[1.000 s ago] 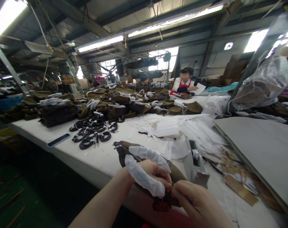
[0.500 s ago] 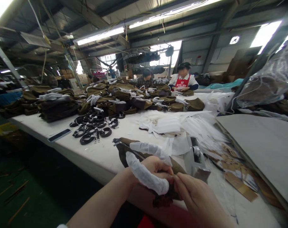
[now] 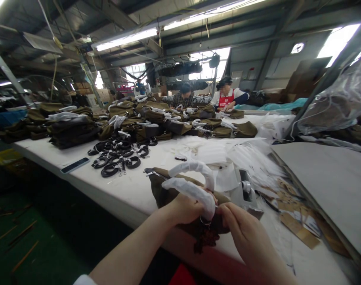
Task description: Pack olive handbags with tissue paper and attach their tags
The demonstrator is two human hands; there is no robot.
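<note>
Wrapped handles point(image 3: 195, 189) lifted up since prev frame; both hands, L point(image 3: 184, 208) & R point(image 3: 242, 233), grip olive bag point(image 3: 165, 190).

1. Bag point(image 3: 165, 190) lies on the table point(image 3: 132, 194) near its front edge; both hands on its near end, left hand point(image 3: 184, 208) left of right hand point(image 3: 242, 233).
2. Wrapped handles point(image 3: 195, 184) arch over the bag.
3. Coiled straps point(image 3: 117, 158) behind-left of the bag; phone point(image 3: 75, 165) further left, at the table edge.
4. Stacked bags point(image 3: 156, 118) behind the straps.
5. Board point(image 3: 325, 182) at the right; tags point(image 3: 296, 221) lie in front of it.
6. Two persons point(image 3: 228, 97) at the far end.
</note>
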